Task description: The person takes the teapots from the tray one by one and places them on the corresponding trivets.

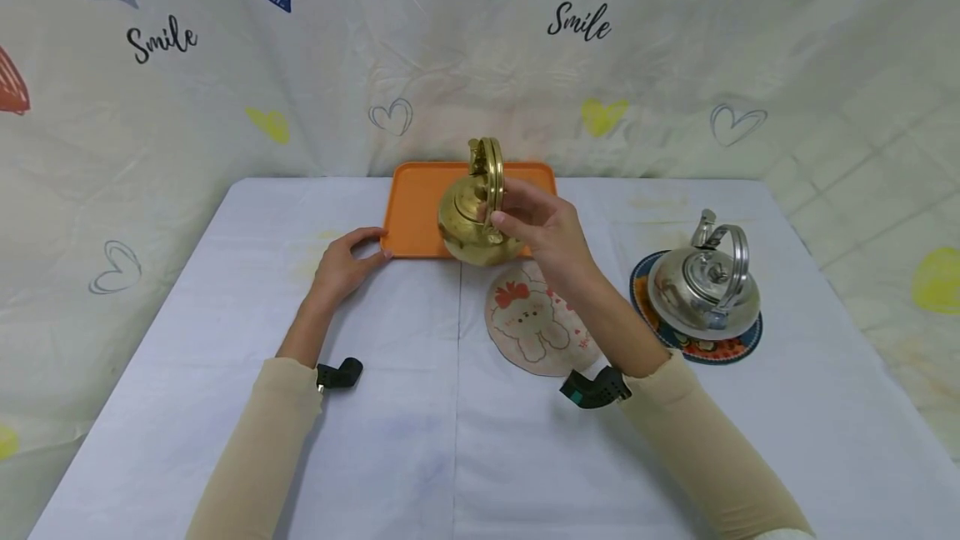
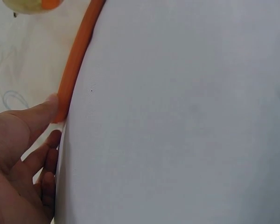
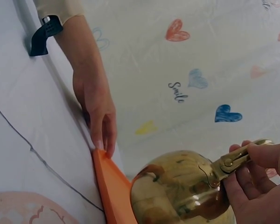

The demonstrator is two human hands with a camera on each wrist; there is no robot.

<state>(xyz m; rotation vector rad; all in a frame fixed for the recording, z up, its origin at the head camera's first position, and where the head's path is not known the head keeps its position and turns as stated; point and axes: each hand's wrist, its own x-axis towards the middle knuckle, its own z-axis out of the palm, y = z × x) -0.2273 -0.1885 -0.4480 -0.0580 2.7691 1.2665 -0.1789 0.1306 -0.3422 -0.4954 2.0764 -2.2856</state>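
My right hand (image 1: 543, 219) grips the upright handle of a brass kettle (image 1: 463, 223). The round, shiny kettle is over an orange tray (image 1: 412, 219) and overlaps its front edge in the head view. Whether its base touches the tray I cannot tell. In the right wrist view the kettle's body (image 3: 172, 186) fills the lower middle, and fingers (image 3: 249, 182) wrap its handle. With thumb and fingers my left hand (image 1: 348, 265) holds the tray's left front corner. The left wrist view shows the thumb against the tray's rim (image 2: 74, 60), the other fingers bent below.
A silver kettle (image 1: 705, 294) stands on a round patterned mat (image 1: 742, 348) at the right. Partly under my right forearm lies a round pink mat (image 1: 525, 348) with a cartoon drawing. White cloth (image 1: 390, 457) covers the table; a heart-printed curtain (image 1: 487, 48) hangs behind.
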